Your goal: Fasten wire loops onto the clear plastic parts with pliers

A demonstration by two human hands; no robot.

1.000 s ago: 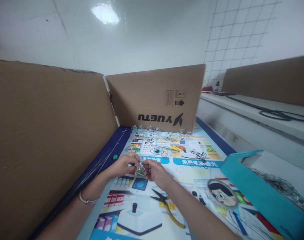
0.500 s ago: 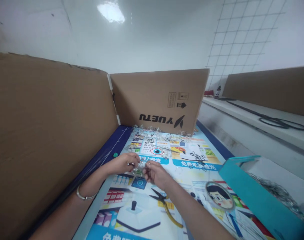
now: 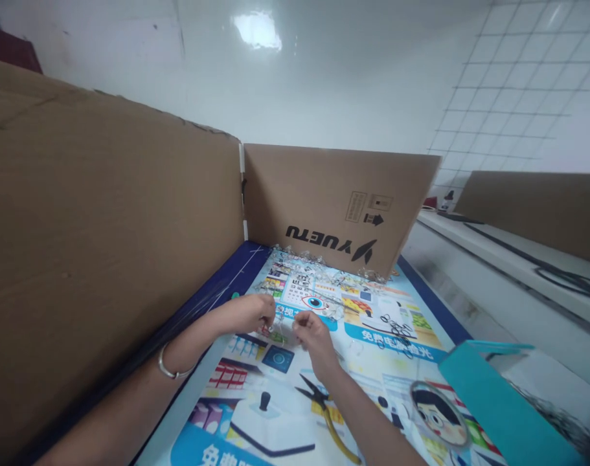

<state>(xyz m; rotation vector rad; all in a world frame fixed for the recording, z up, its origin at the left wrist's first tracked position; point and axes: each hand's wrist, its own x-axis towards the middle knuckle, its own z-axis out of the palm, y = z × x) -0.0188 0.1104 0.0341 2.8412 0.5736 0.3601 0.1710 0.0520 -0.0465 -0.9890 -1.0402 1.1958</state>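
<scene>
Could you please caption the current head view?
Left hand and right hand above a printed sheet, needle-nose pliers and teal box nearby.

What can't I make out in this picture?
All in the head view:
Clear piece between left hand and right hand: too small and blurred.
Pliers: second handle, behind the right forearm.
Teal box: far end, cut off by the edge.
</scene>
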